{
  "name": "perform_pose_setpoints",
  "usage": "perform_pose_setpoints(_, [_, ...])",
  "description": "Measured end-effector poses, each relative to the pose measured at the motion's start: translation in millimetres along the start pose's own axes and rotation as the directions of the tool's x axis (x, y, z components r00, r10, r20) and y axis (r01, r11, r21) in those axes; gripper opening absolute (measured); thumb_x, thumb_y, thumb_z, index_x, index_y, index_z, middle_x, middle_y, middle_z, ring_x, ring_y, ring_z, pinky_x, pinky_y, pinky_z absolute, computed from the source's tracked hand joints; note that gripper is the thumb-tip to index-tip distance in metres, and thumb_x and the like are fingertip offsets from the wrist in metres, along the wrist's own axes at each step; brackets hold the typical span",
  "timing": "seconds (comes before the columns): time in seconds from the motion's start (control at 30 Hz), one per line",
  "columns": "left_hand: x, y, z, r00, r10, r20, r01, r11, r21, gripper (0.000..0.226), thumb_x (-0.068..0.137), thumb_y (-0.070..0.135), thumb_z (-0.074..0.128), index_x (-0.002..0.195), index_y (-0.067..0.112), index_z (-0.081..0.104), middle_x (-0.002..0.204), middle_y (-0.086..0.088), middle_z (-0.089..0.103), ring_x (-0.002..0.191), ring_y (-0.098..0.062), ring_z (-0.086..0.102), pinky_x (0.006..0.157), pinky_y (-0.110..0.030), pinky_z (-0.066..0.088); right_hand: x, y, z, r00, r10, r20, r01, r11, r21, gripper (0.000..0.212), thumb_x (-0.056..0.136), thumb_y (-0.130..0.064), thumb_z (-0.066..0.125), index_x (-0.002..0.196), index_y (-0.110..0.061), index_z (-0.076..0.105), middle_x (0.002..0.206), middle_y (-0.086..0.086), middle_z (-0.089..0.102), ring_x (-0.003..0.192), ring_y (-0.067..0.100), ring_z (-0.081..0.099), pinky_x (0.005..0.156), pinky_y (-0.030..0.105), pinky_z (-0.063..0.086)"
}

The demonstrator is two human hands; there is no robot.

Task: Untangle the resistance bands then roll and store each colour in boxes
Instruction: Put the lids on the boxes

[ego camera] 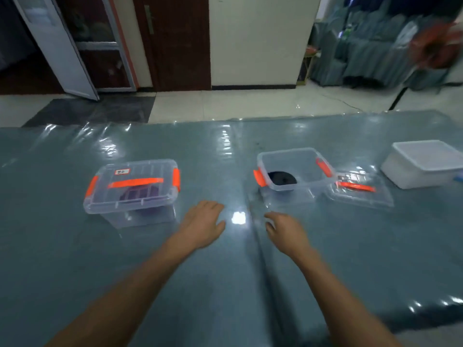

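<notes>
A closed clear box [130, 189] with orange clips and handle stands left of centre; a purple rolled band [140, 194] shows through its wall. An open clear box [295, 166] stands right of centre with a black rolled band [281, 178] on its floor. Its lid [360, 194], with an orange handle, lies flat just right of it. My left hand [203, 224] hovers palm down over the table between the two boxes, fingers relaxed, holding nothing. My right hand [285, 230] is in front of the open box, fingers loosely bent and empty.
A white opaque container [423, 164] sits at the far right of the blue-grey, plastic-covered table [225, 284]. Beyond the table's far edge are a tiled floor, a dark wooden door and covered chairs at the back right.
</notes>
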State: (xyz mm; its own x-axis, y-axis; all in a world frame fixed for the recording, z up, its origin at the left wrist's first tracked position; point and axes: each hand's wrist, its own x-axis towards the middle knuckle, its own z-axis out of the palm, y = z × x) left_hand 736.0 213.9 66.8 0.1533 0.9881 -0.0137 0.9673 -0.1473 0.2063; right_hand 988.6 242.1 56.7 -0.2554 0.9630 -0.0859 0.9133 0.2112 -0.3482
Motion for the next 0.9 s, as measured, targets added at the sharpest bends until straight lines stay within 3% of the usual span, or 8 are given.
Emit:
perform_pose_setpoints(0.23, [22.3, 157.0, 22.4, 0.981, 0.17, 0.094, -0.168, 0.985, -0.025, 0.049, 0.098, 0.042, 0.051, 0.143, 0.023, 0.049, 0.145, -0.003, 0.054, 0.133, -0.029, 0.048, 0.107, -0.042, 0.041, -77.4, 120.9, -38.1, 0.985, 0.174, -0.013, -0.172, 0.981, 0.089, 0.042, 0.099, -0.031, 0.051, 0.139, -0.023, 0.057, 0.14, 0.005, 0.061, 0.128, 0.027, 0.056, 0.104, 0.037, 0.046])
perform_pose_setpoints(0.47, [60.2, 262.4, 71.6, 0.934, 0.298, 0.198, -0.289, 0.954, -0.077, 0.052, 0.099, 0.042, 0.049, 0.147, 0.023, 0.045, 0.15, -0.001, 0.05, 0.139, -0.026, 0.042, 0.111, -0.043, 0.038, -131.3, 227.6, -50.4, 0.92, 0.389, 0.044, -0.391, 0.914, 0.111, 0.043, 0.1, -0.033, 0.051, 0.142, -0.025, 0.054, 0.143, 0.004, 0.058, 0.131, 0.028, 0.053, 0.105, 0.041, 0.046])
perform_pose_setpoints(0.7, [119.7, 320.1, 127.1, 0.948, 0.237, 0.214, -0.168, 0.94, -0.296, 0.05, 0.1, 0.037, 0.053, 0.147, 0.021, 0.048, 0.153, 0.0, 0.048, 0.142, -0.02, 0.04, 0.115, -0.031, 0.031, -103.9, 322.1, -70.2, 0.895, 0.438, 0.085, -0.445, 0.889, 0.105, 0.042, 0.1, -0.032, 0.054, 0.141, -0.021, 0.055, 0.14, 0.007, 0.06, 0.13, 0.028, 0.053, 0.103, 0.037, 0.044])
perform_pose_setpoints(0.9, [194.5, 345.4, 153.9, 0.956, 0.145, 0.253, -0.046, 0.932, -0.361, 0.053, 0.099, 0.034, 0.056, 0.148, 0.018, 0.047, 0.155, -0.002, 0.045, 0.144, -0.023, 0.039, 0.118, -0.036, 0.032, -36.4, 383.6, -85.2, 0.886, 0.432, 0.166, -0.454, 0.881, 0.131, 0.042, 0.098, -0.027, 0.058, 0.139, -0.018, 0.057, 0.134, 0.01, 0.064, 0.127, 0.029, 0.056, 0.103, 0.034, 0.043])
